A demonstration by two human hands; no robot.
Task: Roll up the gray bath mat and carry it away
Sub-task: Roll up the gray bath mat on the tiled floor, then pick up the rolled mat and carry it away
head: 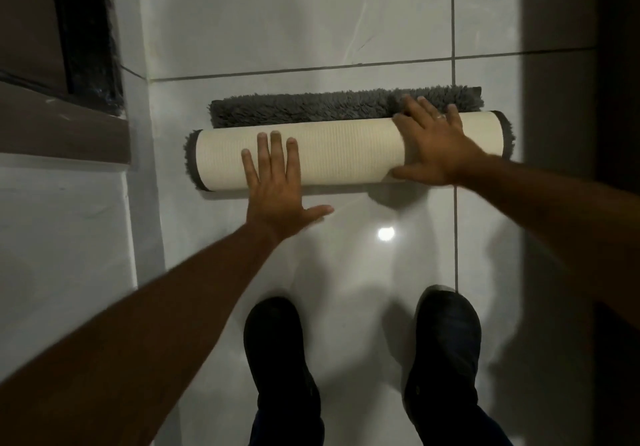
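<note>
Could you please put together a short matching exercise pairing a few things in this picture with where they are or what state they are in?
Things:
1. left hand
2. right hand
3. flat gray strip of the bath mat
4. black shoes

Places or states:
A. standing on the glossy tile floor, at the bottom of the view
B. not yet rolled, lying on the floor beyond the cream roll
C. flat on the roll's near side, left of its middle
D. spread over the roll near its right end, fingers reaching the gray pile

Pairs: 1-C, 2-D, 3-B, 4-A
</note>
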